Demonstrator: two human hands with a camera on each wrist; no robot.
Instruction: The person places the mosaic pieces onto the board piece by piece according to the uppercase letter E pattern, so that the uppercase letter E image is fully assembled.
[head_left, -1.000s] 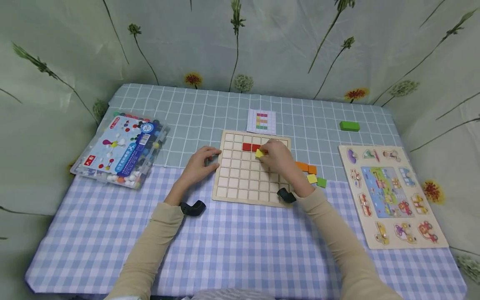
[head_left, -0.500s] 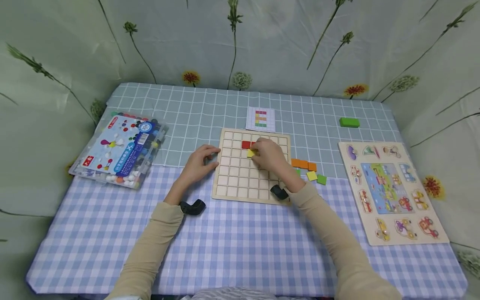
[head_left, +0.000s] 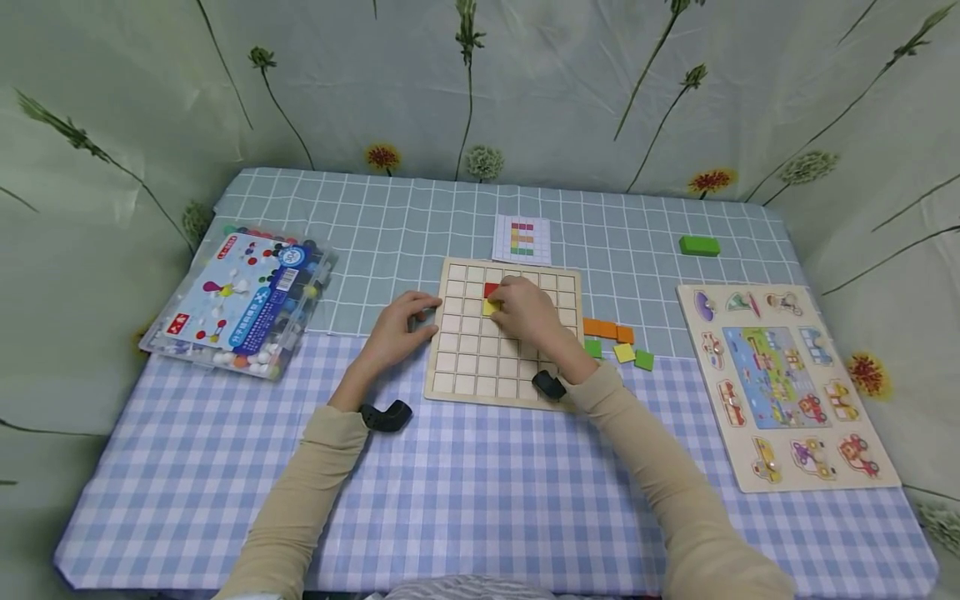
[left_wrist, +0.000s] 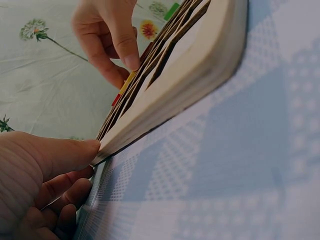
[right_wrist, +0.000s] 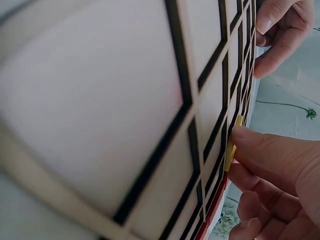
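Note:
A wooden grid board (head_left: 467,365) lies at the table's middle. My right hand (head_left: 527,311) pinches a yellow square tile (head_left: 490,307) between thumb and finger, just below a red tile (head_left: 491,289) set in the board. The right wrist view shows the yellow tile (right_wrist: 230,150) at the grid surface, slightly tilted, beside red tiles (right_wrist: 215,201). Part of the red row is hidden by my right hand. At the board's left edge, my left hand (head_left: 397,327) touches the side with thumb and fingertip; the left wrist view shows that thumb (left_wrist: 75,155) against the wood.
Right of the board lie orange tiles (head_left: 606,330), green tiles (head_left: 643,360) and a yellow tile (head_left: 624,353). A pattern card (head_left: 522,240) sits behind the board. A plastic case (head_left: 240,296) stands left; a peg puzzle (head_left: 787,387) and green block (head_left: 699,246) lie right.
My right hand has moved left along the board with the yellow tile, from the row's middle to beneath the leftmost visible red tile. The left hand has stayed at the board's edge.

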